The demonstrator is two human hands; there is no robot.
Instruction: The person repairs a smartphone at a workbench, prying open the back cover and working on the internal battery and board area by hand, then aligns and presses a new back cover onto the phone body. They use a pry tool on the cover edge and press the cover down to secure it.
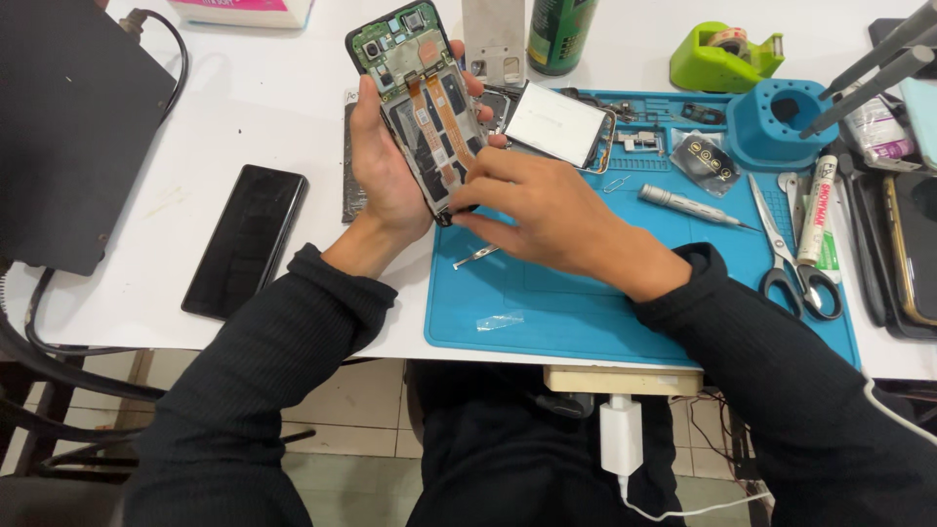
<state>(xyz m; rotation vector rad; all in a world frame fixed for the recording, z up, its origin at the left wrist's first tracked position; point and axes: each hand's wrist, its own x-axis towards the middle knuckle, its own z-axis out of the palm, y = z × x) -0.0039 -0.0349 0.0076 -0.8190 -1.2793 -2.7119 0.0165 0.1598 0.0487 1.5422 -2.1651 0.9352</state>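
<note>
The left hand [386, 171] grips an opened smartphone [422, 102] from behind, fingers wrapped around both long edges, holding it tilted above the far left corner of the blue repair mat [586, 303]. The phone's back is off, showing a green circuit board at the top and orange flex cables running down the middle. The right hand [547, 210] is closed at the phone's lower end, its fingertips pinching the bottom edge; whether a tool sits between them cannot be told.

On the mat, just right of the phone, lies a white battery [556, 125] in a frame. A small metal tweezer [476, 257] lies on the mat's near left part, below the hands. A slim screwdriver [688, 206] rests right of the right hand, with scissors [791, 249] further right near the mat's edge. A blue round tool holder [781, 122] stands at the mat's far right corner. Left of the mat, on the white table [264, 107], a black phone [246, 239] lies face up.
</note>
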